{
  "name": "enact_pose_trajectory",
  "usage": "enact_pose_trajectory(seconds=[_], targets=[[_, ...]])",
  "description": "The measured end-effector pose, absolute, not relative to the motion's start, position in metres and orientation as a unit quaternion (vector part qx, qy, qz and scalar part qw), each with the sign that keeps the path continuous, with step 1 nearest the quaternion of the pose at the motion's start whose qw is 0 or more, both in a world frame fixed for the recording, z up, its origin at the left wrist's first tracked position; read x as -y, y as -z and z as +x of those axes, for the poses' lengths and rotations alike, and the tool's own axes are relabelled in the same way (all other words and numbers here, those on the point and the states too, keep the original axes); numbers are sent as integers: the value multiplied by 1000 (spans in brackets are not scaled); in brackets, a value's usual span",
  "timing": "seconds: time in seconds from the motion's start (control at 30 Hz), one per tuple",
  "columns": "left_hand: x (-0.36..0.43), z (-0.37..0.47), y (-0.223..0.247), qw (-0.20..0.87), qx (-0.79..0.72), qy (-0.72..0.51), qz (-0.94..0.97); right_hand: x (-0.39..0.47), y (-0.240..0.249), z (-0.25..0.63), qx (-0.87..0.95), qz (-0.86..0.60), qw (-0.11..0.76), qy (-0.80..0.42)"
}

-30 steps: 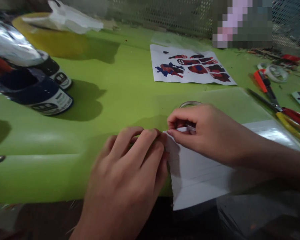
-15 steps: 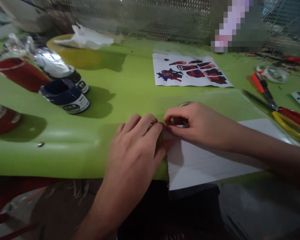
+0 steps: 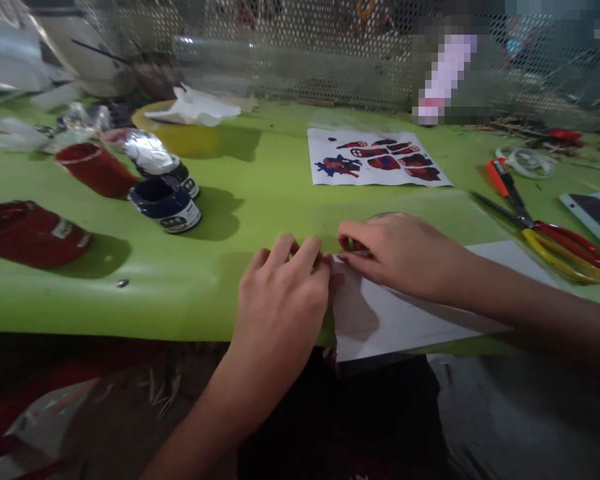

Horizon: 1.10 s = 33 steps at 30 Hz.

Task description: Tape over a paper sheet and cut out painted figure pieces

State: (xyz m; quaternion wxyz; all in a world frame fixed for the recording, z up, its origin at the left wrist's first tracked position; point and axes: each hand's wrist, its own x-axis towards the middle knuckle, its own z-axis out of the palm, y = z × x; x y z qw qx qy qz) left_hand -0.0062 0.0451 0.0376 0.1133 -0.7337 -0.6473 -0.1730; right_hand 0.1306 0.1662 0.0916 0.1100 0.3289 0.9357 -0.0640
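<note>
On the green table (image 3: 270,200), near edge: white sheet (image 3: 405,320), lower left corner jutting past the tabletop.
Left hand (image 3: 285,287): back upward, fingers bent at the white sheet's left edge; tips hidden, so I cannot tell whether they grip it.
Right hand (image 3: 405,250): over the white sheet, thumb and forefinger curled toward each other at the top left corner; cannot tell what is pinched.
Spacing: hands just beside each other.
Clear sheet (image 3: 445,207): shows beyond the white sheet's far edge.
Printed sheet (image 3: 380,158): farther back, red, blue and dark shapes.
Scissors (image 3: 525,220): to the right, one handle loop red, one yellow, blades pointing away from me.
White rolls (image 3: 530,163): beyond the scissors.
Dark blue jar (image 3: 165,207): left of the hands, white label, uncovered.
Red containers (image 3: 97,172): two, near the dark blue jar.
Yellow bowl (image 3: 185,140): behind the jars, white plastic (image 3: 200,107) draped on top.
Perforated panel (image 3: 300,53): along the back.
</note>
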Motion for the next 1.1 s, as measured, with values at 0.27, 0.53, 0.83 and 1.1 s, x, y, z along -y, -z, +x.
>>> enact_pose_trajectory(seconds=[0.27,0.53,0.83,1.1], targets=[[-46,-8,-37,96,643,185,-737,-180,-95,157,-938,300,83,150],[-48,-10,-36,64,644,202,-735,-182,-94,157,-943,275,90,163],[-53,-16,-37,0,645,203,-737,-183,-93,149,-939,279,125,159],[-70,-12,-41,-58,637,208,-740,-187,-89,151,-949,254,111,152]])
